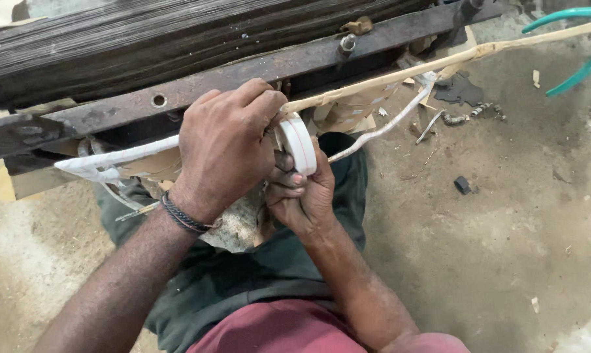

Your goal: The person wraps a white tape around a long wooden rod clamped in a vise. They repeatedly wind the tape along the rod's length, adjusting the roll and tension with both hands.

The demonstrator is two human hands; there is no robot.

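Note:
My left hand (227, 147) is closed over a long lead wrapped in pale tape (400, 75), gripping it where it leaves the big dark laminated iron core (145, 46). Just under it, my right hand (302, 199) holds a white roll of tape (298, 144) upright against the lead. A white-taped lead (112, 160) runs off to the left from under my left hand. A dark braided band sits on my left wrist.
A rusty steel clamp bar (243, 75) with a bolt (347, 43) crosses the core. Brown insulation paper (347, 111) hangs below it. Green wires (570, 39) arc at top right. Scraps and a small black piece (462, 185) lie on the dusty concrete floor.

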